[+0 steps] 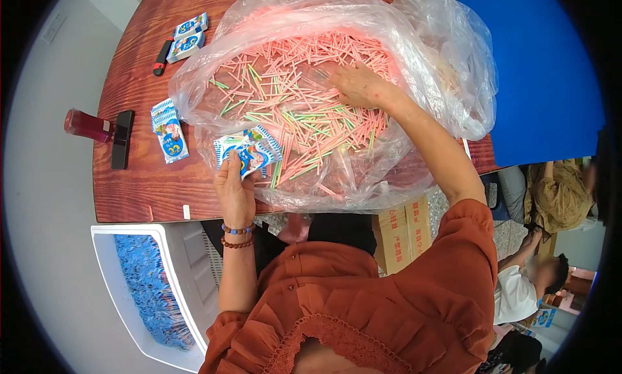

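My left hand (234, 187) pinches a small blue-and-white packet (262, 155) at the near left of a big clear plastic bag (194, 76). Light green and white stick ends show at the packet's upper left edge. Spread over the bag is a loose heap of thin pink sticks (304, 140), with green and yellow ones mixed in. Over the far right part of the heap, my right hand (359, 87) is lowered with bent fingers among the sticks. Its fingertips are partly hidden, and what they hold cannot be made out.
Flat packets (170, 131) lie left of the bag, near a black phone (122, 139) and a red bottle (87, 125). Farther back are two small packs (186, 46) and a red-black cutter (162, 58). A white bin (162, 244) of blue wrappers stands lower left; people sit at right.
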Available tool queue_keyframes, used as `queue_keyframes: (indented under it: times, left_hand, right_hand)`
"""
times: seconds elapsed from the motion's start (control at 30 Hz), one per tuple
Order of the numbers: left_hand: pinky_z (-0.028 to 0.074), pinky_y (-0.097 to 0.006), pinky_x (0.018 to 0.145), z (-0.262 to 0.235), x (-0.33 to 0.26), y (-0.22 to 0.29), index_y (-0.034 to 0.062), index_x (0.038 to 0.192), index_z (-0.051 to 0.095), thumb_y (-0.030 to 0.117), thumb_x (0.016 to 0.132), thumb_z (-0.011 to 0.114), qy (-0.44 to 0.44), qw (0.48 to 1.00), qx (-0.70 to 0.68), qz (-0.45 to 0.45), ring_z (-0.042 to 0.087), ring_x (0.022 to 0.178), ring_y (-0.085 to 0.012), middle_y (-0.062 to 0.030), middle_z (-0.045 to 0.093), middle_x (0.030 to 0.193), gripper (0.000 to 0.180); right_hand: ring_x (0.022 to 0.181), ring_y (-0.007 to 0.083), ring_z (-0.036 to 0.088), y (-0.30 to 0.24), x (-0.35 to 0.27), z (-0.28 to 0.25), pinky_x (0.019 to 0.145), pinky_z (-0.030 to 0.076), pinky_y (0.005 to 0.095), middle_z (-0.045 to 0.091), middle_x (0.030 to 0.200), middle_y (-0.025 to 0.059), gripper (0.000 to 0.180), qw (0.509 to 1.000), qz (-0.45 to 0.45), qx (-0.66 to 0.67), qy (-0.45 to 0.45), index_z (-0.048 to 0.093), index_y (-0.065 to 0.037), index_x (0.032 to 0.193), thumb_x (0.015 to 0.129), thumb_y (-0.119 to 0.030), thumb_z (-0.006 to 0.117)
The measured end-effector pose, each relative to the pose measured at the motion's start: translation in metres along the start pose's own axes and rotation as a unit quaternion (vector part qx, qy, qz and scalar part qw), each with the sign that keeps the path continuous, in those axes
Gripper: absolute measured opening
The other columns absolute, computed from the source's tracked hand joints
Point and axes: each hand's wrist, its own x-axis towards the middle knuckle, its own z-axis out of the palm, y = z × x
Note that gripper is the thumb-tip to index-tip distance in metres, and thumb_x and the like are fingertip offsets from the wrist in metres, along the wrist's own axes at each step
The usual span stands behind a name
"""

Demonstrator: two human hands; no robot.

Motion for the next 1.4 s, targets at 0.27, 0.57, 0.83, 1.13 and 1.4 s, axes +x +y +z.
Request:
queue_keyframes:
  times: [0.27,0.57,0.83,1.13,1.4]
  left_hand:
    - [0.052,-0.025,0.063,-0.006,-0.001,0.000,0.0057,0.102,0.064,0.024,0.099,0.053,-0.012,1.000,-0.010,0.004,0.062,0.078,-0.0089,-0.0030,0.067,0.094,0.022]
    - [0.050,-0.024,0.061,0.004,-0.004,0.002,0.0039,0.102,0.064,0.022,0.099,0.052,-0.051,0.998,-0.036,0.001,0.062,0.077,-0.0095,-0.0047,0.068,0.096,0.022]
    - [0.049,-0.024,0.061,0.006,0.001,-0.003,0.0042,0.100,0.064,0.023,0.098,0.053,-0.056,0.996,-0.064,-0.023,0.060,0.072,-0.0100,-0.0035,0.067,0.091,0.022]
    - [0.049,-0.025,0.062,0.028,0.009,-0.014,0.0039,0.096,0.063,0.025,0.097,0.056,-0.003,0.991,-0.125,-0.041,0.056,0.067,-0.0127,-0.0031,0.063,0.084,0.022]
    - [0.051,-0.026,0.062,0.032,0.010,-0.016,0.0046,0.095,0.062,0.024,0.098,0.054,-0.010,0.993,-0.120,-0.017,0.057,0.068,-0.0126,-0.0029,0.063,0.085,0.022]
  right_hand:
    - [0.119,0.0362,0.050,0.004,-0.003,0.010,0.103,0.031,0.0544,0.050,0.131,0.0194,0.060,0.996,0.034,0.083,0.010,0.032,-0.002,0.141,0.086,-0.013,0.053]
    - [0.095,0.0163,0.056,0.027,-0.007,0.008,0.085,0.045,0.0297,0.059,0.104,0.0092,0.038,0.854,0.096,0.510,0.046,0.043,0.000,0.130,0.094,-0.012,0.051]
    - [0.087,0.0172,0.062,0.014,-0.007,0.013,0.079,0.052,0.0326,0.061,0.089,0.0059,0.015,0.562,0.032,0.823,0.074,0.053,0.000,0.107,0.097,-0.011,0.051]
    - [0.109,0.0319,0.058,-0.107,-0.013,-0.025,0.103,0.037,0.0432,0.064,0.096,0.0137,0.025,0.482,-0.051,0.839,0.247,0.056,0.003,0.105,0.101,-0.019,0.044]
    - [0.114,0.0270,0.055,-0.173,-0.012,-0.045,0.102,0.036,0.0416,0.064,0.107,0.0153,0.034,0.520,-0.060,0.753,0.399,0.057,0.002,0.106,0.103,-0.026,0.039]
